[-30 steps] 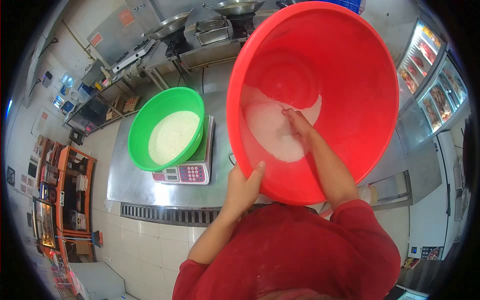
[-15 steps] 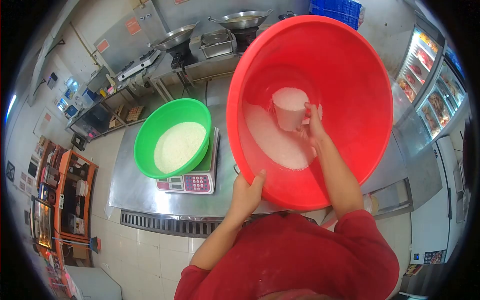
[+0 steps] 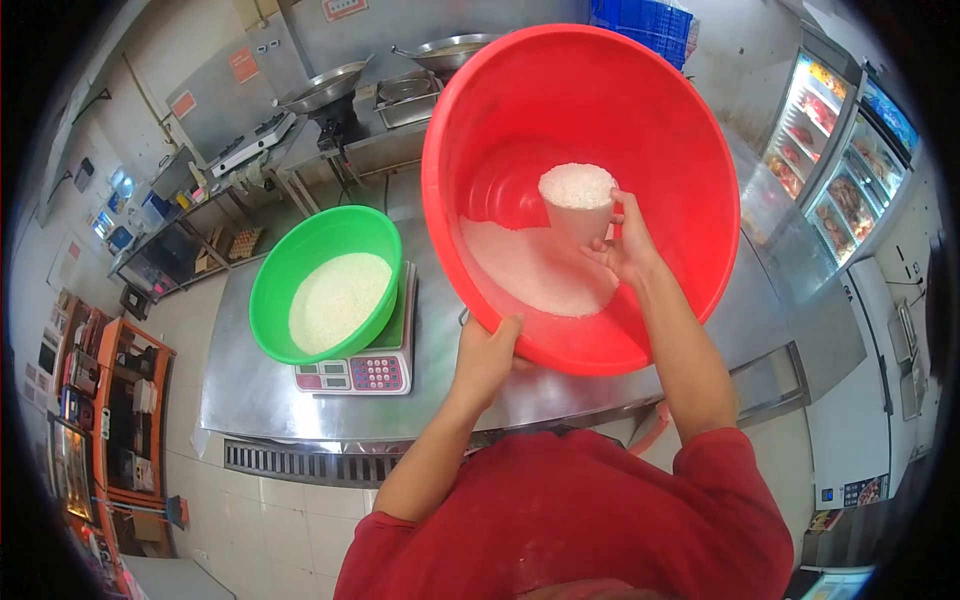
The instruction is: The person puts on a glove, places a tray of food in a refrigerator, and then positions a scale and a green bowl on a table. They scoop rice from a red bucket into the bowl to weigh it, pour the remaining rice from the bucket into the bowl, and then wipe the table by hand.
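My left hand (image 3: 488, 355) grips the lower left rim of a large red tub (image 3: 590, 340), which is tilted with its mouth toward me. Inside the tub, my right hand (image 3: 628, 240) is closed around a cup (image 3: 580, 218) heaped with white rice. More white rice (image 3: 540, 270) lies along the tub's lower wall, below the cup. To the left, a green basin (image 3: 268, 310) holding rice (image 3: 340, 300) sits tilted on a digital scale (image 3: 377, 373); neither hand touches it.
A steel table (image 3: 240, 400) bears the scale. Behind it stand woks (image 3: 330, 88) on burners and a blue crate (image 3: 645, 25). Lit display fridges (image 3: 830, 180) are at the right, an orange shelf (image 3: 105, 420) at the left. A floor drain grate (image 3: 300, 460) runs along the table's front.
The cup of rice has come up a little from the rice in the tub and sits more upright. The whole view has shifted slightly.
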`<state>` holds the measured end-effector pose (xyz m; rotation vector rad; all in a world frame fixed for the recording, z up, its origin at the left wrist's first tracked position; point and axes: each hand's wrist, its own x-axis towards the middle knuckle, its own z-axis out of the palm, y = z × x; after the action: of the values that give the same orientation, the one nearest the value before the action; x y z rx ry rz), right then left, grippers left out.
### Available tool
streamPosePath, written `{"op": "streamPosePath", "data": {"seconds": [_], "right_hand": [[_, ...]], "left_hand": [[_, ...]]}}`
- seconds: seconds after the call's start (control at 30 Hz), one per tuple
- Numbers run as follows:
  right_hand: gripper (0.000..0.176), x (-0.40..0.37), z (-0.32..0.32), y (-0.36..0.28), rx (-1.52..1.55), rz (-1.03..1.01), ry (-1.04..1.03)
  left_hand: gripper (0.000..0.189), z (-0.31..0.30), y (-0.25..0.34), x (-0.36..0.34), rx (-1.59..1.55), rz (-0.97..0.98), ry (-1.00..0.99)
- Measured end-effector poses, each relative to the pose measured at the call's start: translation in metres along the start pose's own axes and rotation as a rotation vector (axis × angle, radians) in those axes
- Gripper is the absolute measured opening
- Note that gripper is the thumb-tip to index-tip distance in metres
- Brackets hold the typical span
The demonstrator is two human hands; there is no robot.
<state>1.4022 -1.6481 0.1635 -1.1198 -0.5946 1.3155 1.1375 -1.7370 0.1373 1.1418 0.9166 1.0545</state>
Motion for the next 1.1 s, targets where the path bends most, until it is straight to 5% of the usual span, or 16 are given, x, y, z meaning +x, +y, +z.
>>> {"op": "streamPosePath", "data": {"seconds": [0.17, 0.67, 1.1], "right_hand": [[0.078, -0.012, 0.024, -0.010, -0.027, 0.034, 0.082], [0.096, -0.028, 0.069, -0.016, -0.044, 0.007, 0.027], [0.094, -0.041, 0.203, -0.075, -0.062, -0.091, -0.255]], "left_hand": [[0.039, -0.014, 0.013, 0.006, -0.013, -0.004, 0.026], [0.040, -0.026, 0.017, 0.007, -0.145, 0.023, 0.010], [0.042, -0.041, 0.025, 0.022, -0.189, 0.005, -0.014]]}}
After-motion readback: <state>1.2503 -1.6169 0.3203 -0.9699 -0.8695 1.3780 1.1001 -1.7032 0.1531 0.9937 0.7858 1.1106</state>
